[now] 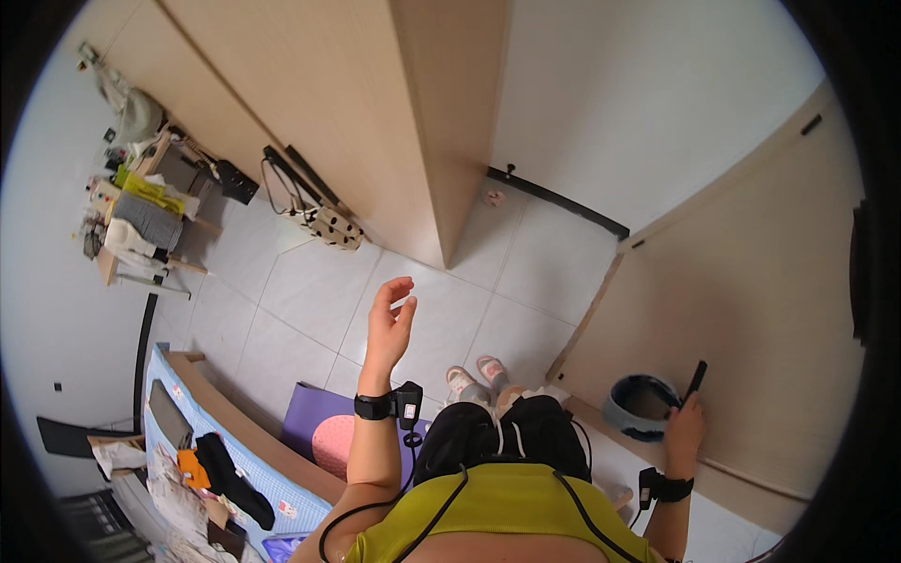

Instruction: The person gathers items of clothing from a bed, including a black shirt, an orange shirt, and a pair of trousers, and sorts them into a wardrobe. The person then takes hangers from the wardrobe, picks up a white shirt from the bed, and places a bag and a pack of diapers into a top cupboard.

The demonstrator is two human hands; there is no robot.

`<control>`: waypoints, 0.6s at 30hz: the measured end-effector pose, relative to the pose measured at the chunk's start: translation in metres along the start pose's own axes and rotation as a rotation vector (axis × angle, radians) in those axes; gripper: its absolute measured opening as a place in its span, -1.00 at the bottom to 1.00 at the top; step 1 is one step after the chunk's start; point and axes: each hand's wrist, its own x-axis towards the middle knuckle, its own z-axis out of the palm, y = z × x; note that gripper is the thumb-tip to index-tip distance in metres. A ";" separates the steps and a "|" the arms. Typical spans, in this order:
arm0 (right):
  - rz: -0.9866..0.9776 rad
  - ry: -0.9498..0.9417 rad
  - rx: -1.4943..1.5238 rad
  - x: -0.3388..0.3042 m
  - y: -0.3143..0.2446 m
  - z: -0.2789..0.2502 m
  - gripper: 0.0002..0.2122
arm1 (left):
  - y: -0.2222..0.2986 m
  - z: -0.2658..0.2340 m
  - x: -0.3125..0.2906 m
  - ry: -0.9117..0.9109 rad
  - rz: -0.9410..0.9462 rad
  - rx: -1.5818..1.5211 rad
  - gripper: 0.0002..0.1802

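From my end, the closest thing I can read clearly is the right hand (684, 432), its fingers wrapped around the lower part of a slim black handle (697, 375) that stands up past the knuckles, straight, dark and tilted slightly right. Touching or just left of that hand sits a round, bowl-like thing (621, 418), pale blue-grey outside with uneven dark blue bands around its rim and a brownish middle; I cannot tell whether it is joined to the handle. Both show in front of the beige door (751, 300), toward its lower edge in my view. The left hand (387, 324) is empty, fingers loosely curled, thumb apart, above the tiled floor (310, 300). A purple mat (305, 413) lies beside the bed's wooden side; black clothing (230, 483) rests near that edge of the bed (291, 492). Farther off, a spotted bag (328, 228) stands against the wooden cabinet (310, 94).
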 end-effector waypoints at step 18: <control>-0.306 0.295 -0.030 0.002 -0.049 0.012 -0.67 | -0.037 -0.101 -0.063 0.226 0.020 0.005 -0.68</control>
